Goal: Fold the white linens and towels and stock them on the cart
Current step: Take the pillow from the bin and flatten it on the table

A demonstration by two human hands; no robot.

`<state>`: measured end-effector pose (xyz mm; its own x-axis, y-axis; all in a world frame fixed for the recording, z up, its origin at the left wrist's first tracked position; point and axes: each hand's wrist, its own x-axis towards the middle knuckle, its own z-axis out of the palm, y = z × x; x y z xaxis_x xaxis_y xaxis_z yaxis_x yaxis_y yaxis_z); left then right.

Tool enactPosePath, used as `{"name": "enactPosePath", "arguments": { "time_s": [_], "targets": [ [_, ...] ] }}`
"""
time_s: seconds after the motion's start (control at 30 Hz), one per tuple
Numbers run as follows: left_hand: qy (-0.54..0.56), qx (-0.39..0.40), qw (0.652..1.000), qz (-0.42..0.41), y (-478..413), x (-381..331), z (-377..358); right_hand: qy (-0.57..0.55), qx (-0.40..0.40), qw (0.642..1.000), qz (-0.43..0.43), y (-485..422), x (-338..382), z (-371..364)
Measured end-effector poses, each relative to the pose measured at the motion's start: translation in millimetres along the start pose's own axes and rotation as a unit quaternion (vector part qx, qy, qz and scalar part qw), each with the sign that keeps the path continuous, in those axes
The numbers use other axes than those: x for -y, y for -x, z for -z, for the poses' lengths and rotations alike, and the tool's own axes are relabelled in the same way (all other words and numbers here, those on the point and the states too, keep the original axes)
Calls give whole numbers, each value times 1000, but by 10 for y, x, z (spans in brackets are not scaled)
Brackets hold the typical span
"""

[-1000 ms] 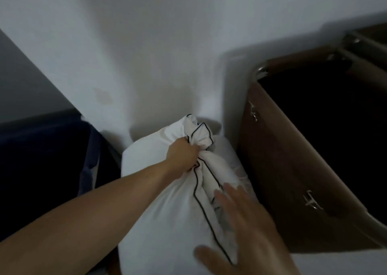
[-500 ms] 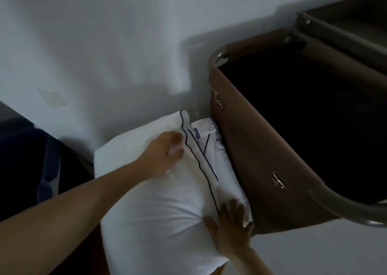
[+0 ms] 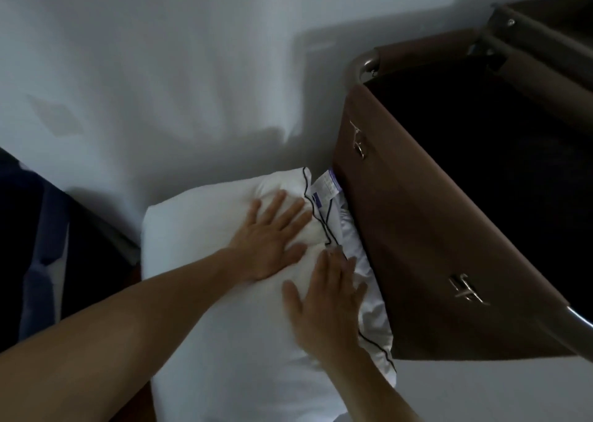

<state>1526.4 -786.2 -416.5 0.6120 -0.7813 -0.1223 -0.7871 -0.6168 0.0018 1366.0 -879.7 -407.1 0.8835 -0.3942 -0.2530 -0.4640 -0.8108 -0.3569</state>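
White plump pillow in dark-piped case [image 3: 199, 261], lying just beside brown fabric cart bag [image 3: 433, 229], against pale wall [image 3: 160, 68]. Pressed under left hand [image 3: 272, 238] and right hand [image 3: 324, 306], both flat, fingers spread, gripping nothing. Likely smoothing; next, probably tucking loose case edge.

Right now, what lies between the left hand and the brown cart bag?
Head view: between the left hand and the brown cart bag lie the pillow's black-piped edge, a white label and rumpled white cloth.
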Motion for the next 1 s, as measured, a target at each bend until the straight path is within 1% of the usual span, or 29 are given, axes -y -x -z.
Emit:
{"name": "enactPosePath", "arguments": {
  "time_s": [0.07, 0.13, 0.17, 0.2, 0.23, 0.27, 0.3, 0.33, 0.37, 0.4, 0.43, 0.47, 0.5, 0.53, 0.57, 0.6, 0.67, 0.73, 0.8, 1.0],
  "targets": [
    [63, 10, 998, -4, -61, 103, 53, 19, 40, 996, -71, -190, -126, -139],
    [173, -8, 985, -25, -53, 184, 186, 12, 61, 992, -111, -328, -250, -296],
    [233, -32, 971, -37, -2, 211, 254, 12, 63, 992, -112, -376, -288, -371],
    [268, -62, 960, -45, 84, 233, 311, 13, 60, 992, -109, -420, -306, -429],
    [264, -105, 958, -43, 187, 261, 335, 8, 56, 992, -111, -465, -323, -465],
    [225, -151, 962, -16, 307, 319, 327, -3, 49, 992, -119, -515, -352, -480],
    [188, -177, 965, 48, 443, 407, 300, -26, 45, 989, -135, -567, -392, -475],
    [175, -177, 958, 141, 610, 512, 250, -56, 45, 985, -158, -618, -448, -463],
    [194, -160, 937, 244, 807, 606, 175, -88, 49, 978, -182, -658, -509, -445],
    [256, -133, 893, 346, 1016, 674, 99, -114, 56, 972, -200, -694, -571, -438],
    [357, -107, 824, 427, 1214, 709, 18, -138, 67, 965, -211, -730, -623, -442],
    [471, -94, 740, 471, 1387, 715, -70, -169, 84, 958, -218, -761, -665, -456],
    [567, -88, 659, 486, 1525, 694, -149, -202, 104, 948, -223, -783, -684, -474],
    [629, -84, 599, 489, 1626, 664, -230, -231, 123, 939, -224, -798, -689, -497],
    [658, -80, 564, 493, 1686, 644, -305, -251, 140, 932, -222, -808, -686, -520],
    [670, -80, 543, 500, 1712, 643, -367, -264, 149, 927, -220, -819, -682, -545],
    [679, -85, 522, 509, 1698, 660, -433, -280, 138, 925, -215, -836, -676, -603],
    [681, -96, 514, 513, 1673, 679, -454, -294, 105, 925, -216, -853, -665, -652],
    [682, -108, 511, 512, 1698, 656, -447, -315, 88, 921, -210, -854, -665, -670],
    [687, -144, 504, 504, 1838, 541, -386, -367, 95, 905, -195, -716, -646, -620]
  ]
}}
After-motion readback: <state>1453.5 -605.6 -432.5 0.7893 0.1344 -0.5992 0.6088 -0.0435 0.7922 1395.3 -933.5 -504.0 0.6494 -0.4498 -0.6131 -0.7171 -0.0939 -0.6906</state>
